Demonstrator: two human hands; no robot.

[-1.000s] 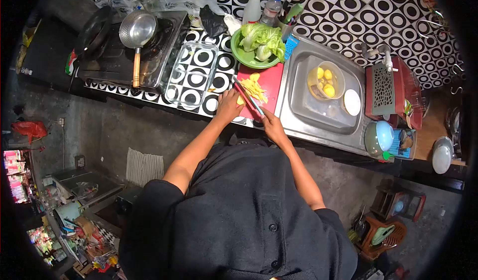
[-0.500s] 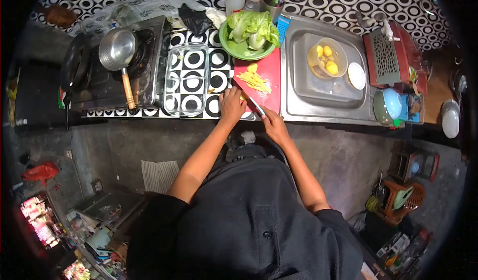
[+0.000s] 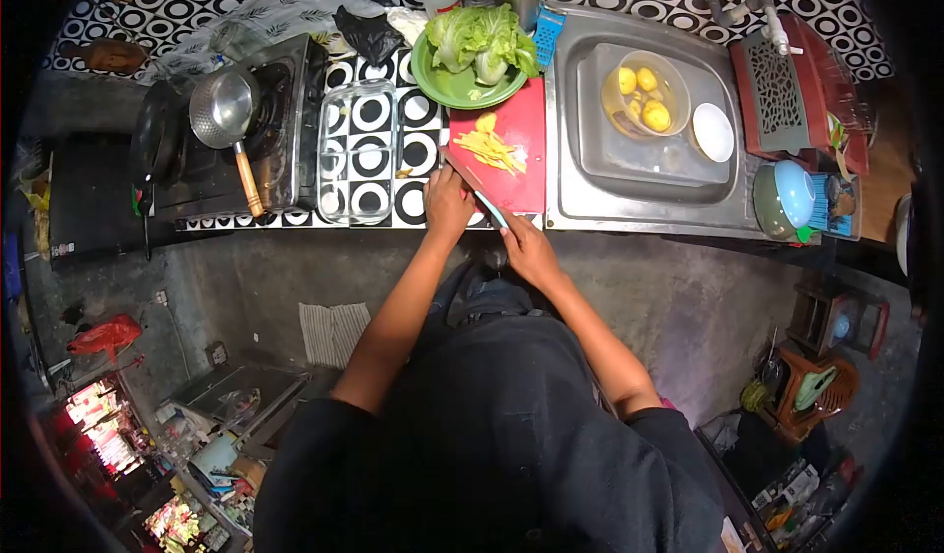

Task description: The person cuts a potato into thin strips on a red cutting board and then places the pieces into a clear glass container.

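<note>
My right hand (image 3: pixel 529 246) is closed on the light blue handle of a knife (image 3: pixel 489 208), whose blade slants up and left over the red cutting board (image 3: pixel 526 188). At the board's lower left edge, my left hand (image 3: pixel 448 202) has its fingers bent beside the blade; whatever they hold is hidden. Yellow strips (image 3: pixel 491 150) lie in a pile on the board, with a yellow piece (image 3: pixel 486 121) just above them. Behind the board stands a green bowl (image 3: pixel 430 79) with leafy lettuce (image 3: pixel 495 46).
A clear glass dish (image 3: pixel 357 152) is left of the board. Farther left, a pan (image 3: pixel 222 109) sits on the stove (image 3: pixel 285 160). In the sink (image 3: pixel 590 207), a container (image 3: pixel 614 120) holds several yellow potatoes beside a white bowl (image 3: pixel 713 132). A blue-green bowl (image 3: pixel 777 199) stands at the right.
The whole view has shifted slightly. The knife now points farther up and left, with more of its blade showing, and my right hand sits a little lower relative to the board.
</note>
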